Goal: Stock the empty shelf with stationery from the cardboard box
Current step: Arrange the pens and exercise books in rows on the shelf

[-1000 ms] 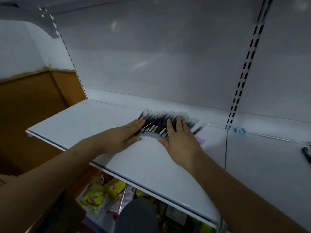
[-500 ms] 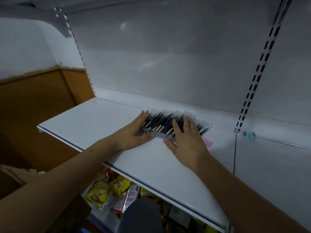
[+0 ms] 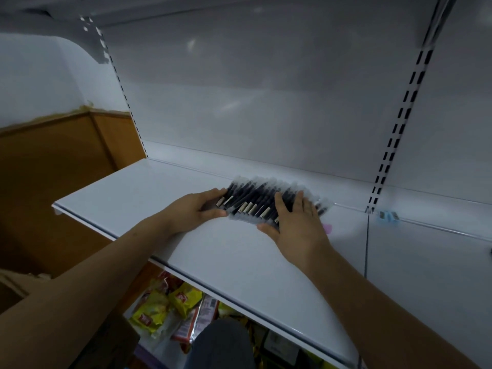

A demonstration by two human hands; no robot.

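A pile of black pens [image 3: 255,199] with clear caps lies on the white shelf [image 3: 133,198], close to the back wall. My left hand [image 3: 193,213] is at the pile's left end, with the fingers over the top and the thumb along the front, holding that end. On the pile's right part my right hand [image 3: 295,223] lies flat with straight fingers, thumb against the front edge. The rightmost pens stick out past my right fingers.
A small pink item [image 3: 328,228] lies just right of my right hand. A blue sharpener [image 3: 387,216] sits on the neighbouring shelf section. Snack packets [image 3: 170,304] fill the shelf below. The cardboard box [image 3: 13,286] shows at the lower left, beside a wooden panel [image 3: 61,166].
My left hand has gone from lying flat against the pile to closing its thumb and fingers round the left end. The right hand stays flat on the pens.
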